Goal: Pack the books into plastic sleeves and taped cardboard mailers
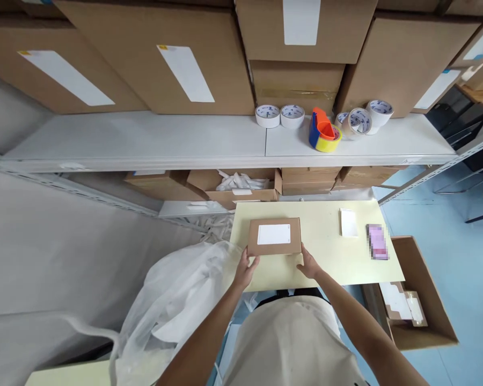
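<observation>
A small brown cardboard box [253, 236] with a white label [274, 234] on its top is at the left part of the pale yellow table [322, 236]. My left hand [245, 268] grips its near left corner, with the thumb along the front side. At the near right corner, my right hand [309, 262] holds the box by its edge, fingers partly hidden behind it. Whether the box rests on the table or is slightly raised, I cannot tell. To the right lie a small stack of white cards [349, 223] and a blurred purple item [377, 242].
A grey shelf [165, 136] behind the table bears large cartons [197, 32], tape rolls [268, 116] and an orange-and-blue tape dispenser [324, 131]. A large translucent plastic bag [177, 289] bulges at the left. An open carton [424, 268] with small boxes stands on the floor at right.
</observation>
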The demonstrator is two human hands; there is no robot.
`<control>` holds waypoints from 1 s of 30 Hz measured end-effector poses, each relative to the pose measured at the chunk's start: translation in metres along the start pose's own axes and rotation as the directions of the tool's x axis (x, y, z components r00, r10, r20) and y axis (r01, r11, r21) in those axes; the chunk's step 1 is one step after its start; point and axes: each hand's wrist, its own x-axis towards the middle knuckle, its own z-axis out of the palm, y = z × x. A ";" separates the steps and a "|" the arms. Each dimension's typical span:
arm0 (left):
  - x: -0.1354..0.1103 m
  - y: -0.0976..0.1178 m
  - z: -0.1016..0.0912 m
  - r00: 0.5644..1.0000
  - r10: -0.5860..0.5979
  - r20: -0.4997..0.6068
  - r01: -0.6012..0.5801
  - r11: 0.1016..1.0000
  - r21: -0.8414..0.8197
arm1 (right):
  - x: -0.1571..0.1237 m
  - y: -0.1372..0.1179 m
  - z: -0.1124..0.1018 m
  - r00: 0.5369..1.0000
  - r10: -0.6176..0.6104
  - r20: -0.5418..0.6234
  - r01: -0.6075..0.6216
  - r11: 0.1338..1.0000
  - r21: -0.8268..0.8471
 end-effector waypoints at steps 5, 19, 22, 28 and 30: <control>-0.003 0.023 -0.001 0.991 0.089 0.103 -0.079 0.993 -0.092 | -0.022 -0.012 -0.014 0.985 0.083 -0.149 -0.056 0.983 0.177; 0.006 0.035 0.041 0.983 0.097 0.157 -0.109 0.992 0.066 | -0.047 -0.050 -0.042 0.774 0.279 -0.568 -0.214 0.960 0.179; 0.009 0.036 0.046 0.980 0.100 0.175 -0.113 0.991 0.066 | -0.036 -0.049 -0.051 0.759 0.295 -0.580 -0.266 0.954 0.137; 0.008 0.031 0.049 0.982 0.080 0.173 -0.094 0.993 0.075 | -0.029 -0.044 -0.053 0.787 0.264 -0.558 -0.280 0.958 0.059; 0.005 0.029 0.051 0.984 0.071 0.165 -0.084 0.993 0.077 | -0.032 -0.042 -0.052 0.798 0.262 -0.543 -0.277 0.959 0.057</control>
